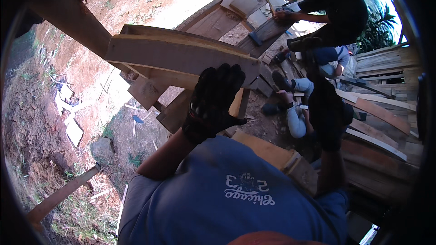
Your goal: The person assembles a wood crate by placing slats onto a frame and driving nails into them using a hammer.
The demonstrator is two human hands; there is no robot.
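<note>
My left hand [213, 102], in a black glove, is raised with its fingers stretched out and its thumb spread. It holds nothing. Directly beyond it is a long wooden frame [172, 54] of brown boards, slightly bowed; whether my palm touches its near end I cannot tell. On the right, my right hand [327, 109] is also black-gloved and raised, its fingers extended upward with nothing seen in them. Dark shadow blurs its outline. Between my forearms, close to my body, lies a yellowish wooden board [263, 152].
A person in dark clothes [336, 9] bends over a plank [268, 31]; other people sit low near my right hand. Curved planks [381, 113] are stacked at right. A hammer [137, 120] lies on the dirt at left. A thick beam [68, 13] crosses the upper left.
</note>
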